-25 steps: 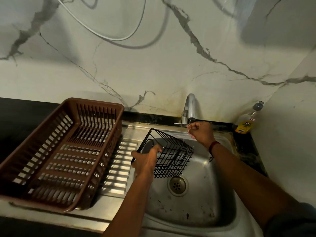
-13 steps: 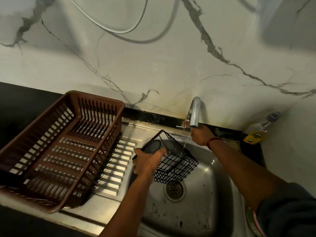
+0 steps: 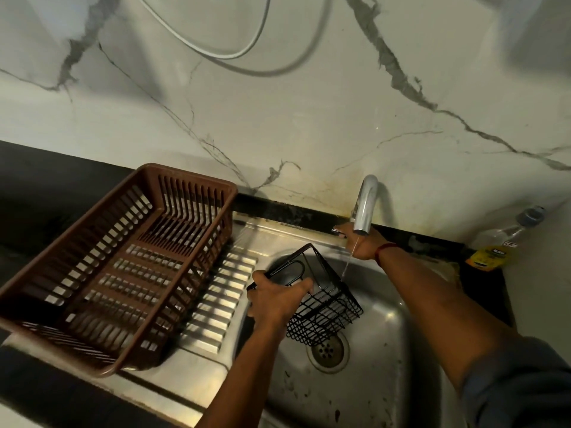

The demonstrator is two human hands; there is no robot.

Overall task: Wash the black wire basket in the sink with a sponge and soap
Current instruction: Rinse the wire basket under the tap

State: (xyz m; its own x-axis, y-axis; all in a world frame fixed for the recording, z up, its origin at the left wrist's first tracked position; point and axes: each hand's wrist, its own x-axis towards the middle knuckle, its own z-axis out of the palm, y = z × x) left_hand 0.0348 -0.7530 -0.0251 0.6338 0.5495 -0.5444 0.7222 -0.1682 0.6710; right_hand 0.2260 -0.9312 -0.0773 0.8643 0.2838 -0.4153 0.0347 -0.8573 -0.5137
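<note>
Fingers (image 3: 301,287) of left hand (image 3: 276,299) clamp black wire basket (image 3: 324,307) rim, tilted to catch trickle (image 3: 348,264); right hand (image 3: 363,247) at tap (image 3: 366,205), grip hidden.

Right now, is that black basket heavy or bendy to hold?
Probably light: the left hand alone holds the basket tilted over the sink. Likely stiff, since its thin wires form a neat boxy shape. Water trickling from the tap may make the wires a bit slippery.
</note>
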